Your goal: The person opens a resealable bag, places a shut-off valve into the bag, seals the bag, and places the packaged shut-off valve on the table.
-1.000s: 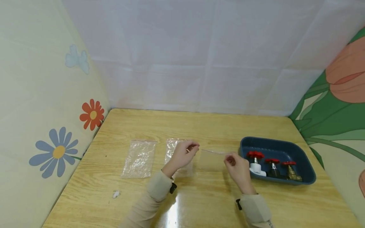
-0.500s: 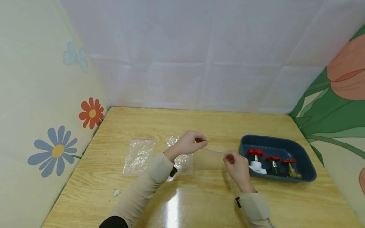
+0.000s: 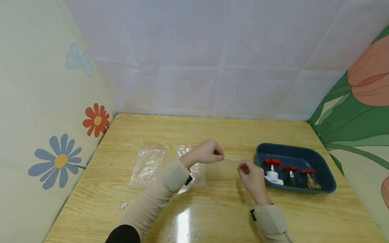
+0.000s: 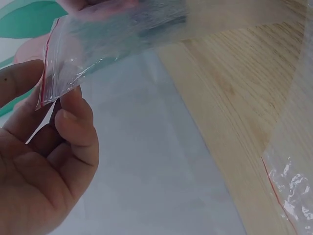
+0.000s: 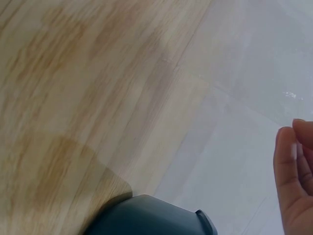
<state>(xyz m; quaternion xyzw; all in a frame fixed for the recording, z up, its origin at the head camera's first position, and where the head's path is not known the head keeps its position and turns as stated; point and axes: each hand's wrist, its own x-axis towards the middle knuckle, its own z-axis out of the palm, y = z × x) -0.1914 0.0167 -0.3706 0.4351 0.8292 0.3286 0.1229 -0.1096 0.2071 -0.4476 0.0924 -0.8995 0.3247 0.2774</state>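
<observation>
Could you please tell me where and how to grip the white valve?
Probably by its red wheel, coming from above: the wheel sits uppermost with nothing over it, while the white body lies low in the tray, close to its wall.

Grips: I count two, my left grip [image 3: 209, 152] and my right grip [image 3: 253, 177]. Clear bags: three, comprising two flat bags [image 3: 148, 167] on the bench [image 3: 212, 209] and one held bag [image 4: 98, 54]. Trays: one tray [image 3: 291, 156]. Valves in the tray: three, namely one white valve [image 3: 272, 176], one black valve [image 3: 292, 181] and one brass valve [image 3: 311, 182]. Red wheels [image 3: 271, 162]: three, one per valve. Dark wrist straps [image 3: 253, 215]: two. Painted flowers [image 3: 60, 161], left wall [image 3: 24, 101]: two.
</observation>
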